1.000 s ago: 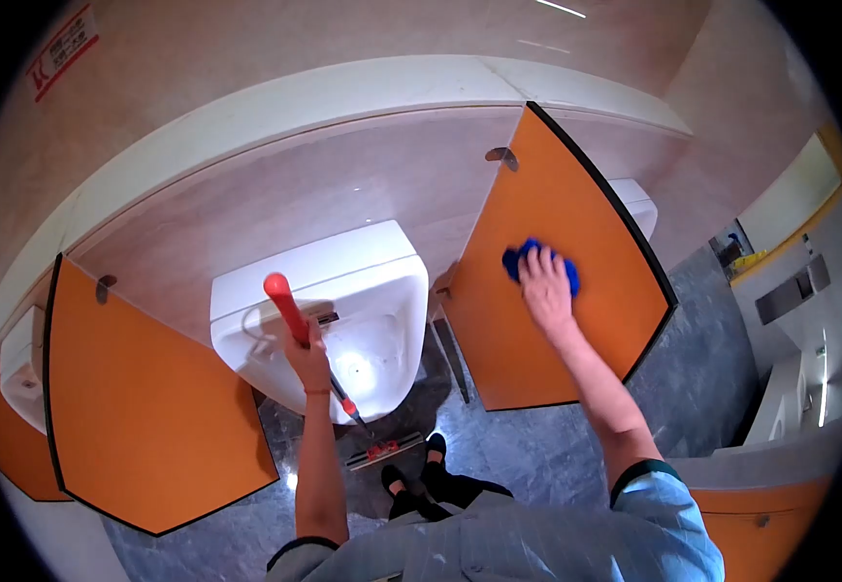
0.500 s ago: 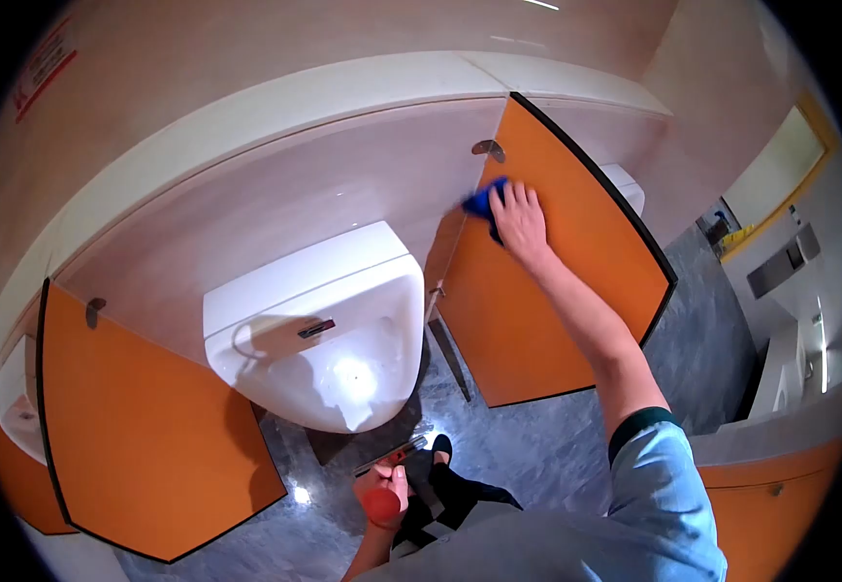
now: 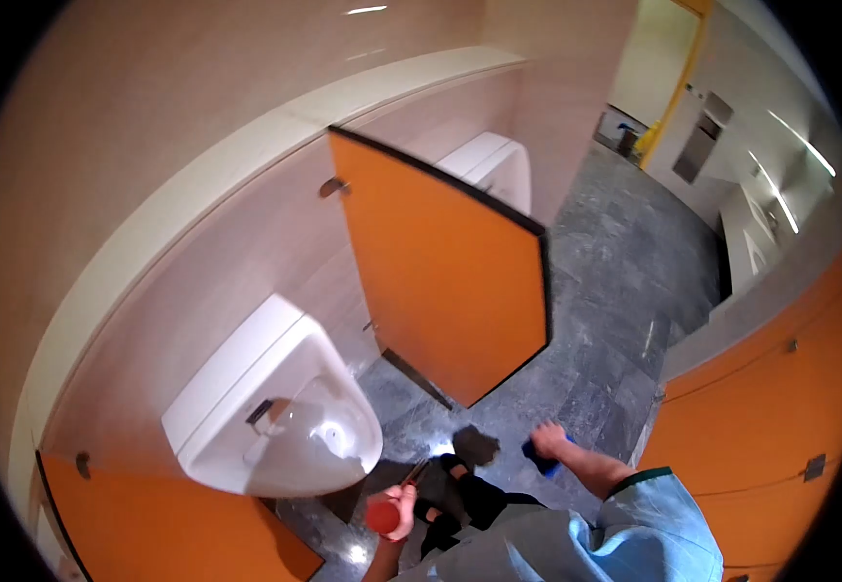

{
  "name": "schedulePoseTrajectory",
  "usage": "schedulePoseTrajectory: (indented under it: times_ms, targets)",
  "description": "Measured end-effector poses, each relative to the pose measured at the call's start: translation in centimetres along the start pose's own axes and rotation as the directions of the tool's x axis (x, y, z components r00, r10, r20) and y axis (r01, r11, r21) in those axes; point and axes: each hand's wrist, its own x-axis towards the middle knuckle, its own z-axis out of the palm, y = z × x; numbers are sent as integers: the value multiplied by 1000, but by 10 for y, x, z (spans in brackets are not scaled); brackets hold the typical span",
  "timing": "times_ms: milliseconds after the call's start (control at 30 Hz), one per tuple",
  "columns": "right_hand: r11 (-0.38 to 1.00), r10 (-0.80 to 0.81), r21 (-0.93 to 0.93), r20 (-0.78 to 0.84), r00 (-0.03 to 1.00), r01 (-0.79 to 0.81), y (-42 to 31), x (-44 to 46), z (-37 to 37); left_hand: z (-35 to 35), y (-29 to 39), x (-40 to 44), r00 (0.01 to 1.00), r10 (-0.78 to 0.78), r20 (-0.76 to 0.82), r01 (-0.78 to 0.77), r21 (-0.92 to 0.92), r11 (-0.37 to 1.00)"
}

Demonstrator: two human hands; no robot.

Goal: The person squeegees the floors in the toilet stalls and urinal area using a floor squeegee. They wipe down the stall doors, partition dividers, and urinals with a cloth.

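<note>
My left hand (image 3: 402, 508) is closed around the red-ended handle (image 3: 382, 517) low in the view, just below the white urinal (image 3: 295, 427). The handle points up at the camera, and its lower part is mostly hidden. To the right, my right hand (image 3: 549, 439) grips a blue cloth (image 3: 540, 462) over the grey floor, away from the orange partition (image 3: 450, 272). The cloth hangs below my fingers and is partly covered by the hand.
A second urinal (image 3: 508, 175) stands behind the partition. Another orange partition (image 3: 169, 529) is at lower left, and orange doors (image 3: 751, 427) are at right. Sinks (image 3: 756, 242) and a yellow-framed doorway (image 3: 654, 58) lie farther off.
My right hand has left the partition with the blue cloth and come down to the right. My left hand has lowered with the handle. The view has turned to the right.
</note>
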Motion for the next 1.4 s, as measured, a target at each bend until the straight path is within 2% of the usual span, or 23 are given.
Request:
schedulePoseTrajectory:
  times_ms: [33, 67, 100, 167, 200, 233, 267, 333, 400, 500, 600, 667, 767, 867, 933, 1000, 1067, 1133, 1167, 1200, 1300, 1333, 1400]
  targets:
    - [993, 90, 71, 22, 996, -91, 15, -21, 20, 13, -27, -10, 985, -127, 116, 132, -39, 991]
    - [974, 172, 140, 54, 984, -178, 29, -40, 38, 34, -7, -9, 998, -4, 61, 15, -177, 984]
    - [968, 186, 164, 50, 981, -192, 44, -52, 58, 50, 9, -5, 982, 97, 160, -72, -155, 985]
    - [865, 301, 422, -8, 954, -269, 69, -70, 87, 85, 37, -2, 933, 190, 305, -116, -244, 963]
    - [852, 311, 447, -10, 950, -274, 75, -71, 96, 103, 50, 0, 917, 189, 350, -63, -340, 938]
    - [832, 353, 514, -200, 914, -209, 80, -78, 98, 119, 67, 4, 900, 207, 384, -120, -237, 964]
    - [815, 398, 564, -375, 837, -134, 87, -82, 103, 136, 87, 14, 843, 331, 425, -294, -151, 944]
    - [729, 459, 675, -359, 813, -114, 107, -68, 123, 178, 64, 8, 834, 196, 515, -153, -125, 980]
    - [680, 488, 731, -389, 782, -60, 129, -60, 131, 223, 94, 16, 872, 77, 483, -9, -140, 990]
    - [570, 508, 820, -316, 801, -39, 176, -48, 135, 291, 70, 45, 906, 223, 359, -194, -116, 974]
    - [548, 475, 836, -304, 826, -8, 232, -51, 106, 341, 72, 73, 991, 49, 122, -4, -342, 940]
    - [579, 418, 815, -305, 856, 7, 274, -50, 81, 366, 91, 100, 980, -125, 157, 184, -460, 868]
    - [567, 440, 818, -398, 805, 95, 312, -44, 34, 391, 81, 129, 994, -28, 103, 69, -415, 907]
    - [488, 411, 868, -320, 854, 91, 332, -51, -54, 414, 90, 153, 998, -36, 60, 59, -445, 893]
    - [552, 402, 824, -396, 826, 127, 346, -20, -43, 427, 87, 170, 998, -55, 38, 66, -453, 889]
    - [484, 419, 846, -450, 789, 225, 354, 7, -48, 439, 80, 192, 996, -38, 84, 74, -485, 871]
    - [426, 364, 877, -389, 846, 220, 351, 14, -83, 453, 66, 210, 998, -16, 57, 42, -486, 873]
    - [384, 467, 835, -544, 696, 395, 353, 67, -52, 467, 52, 229, 996, -30, 79, 60, -413, 909]
    - [346, 456, 840, -539, 708, 417, 354, 77, -67, 475, 62, 234, 977, -192, 96, 214, -459, 862]
    - [160, 406, 899, -436, 803, 407, 357, 86, -83, 480, 49, 242, 992, -120, 42, 127, -362, 923]
    - [44, 321, 877, -467, 824, 479, 355, 99, -168, 502, 20, 268, 989, -146, -33, 115, -452, 884]
    - [56, 305, 872, -478, 823, 486, 352, 105, -196, 508, 13, 277, 995, -95, 5, 91, -367, 926]
    - [-160, 260, 888, -383, 886, 431, 344, 110, -267, 513, 9, 283, 998, -63, 29, 69, -268, 961]
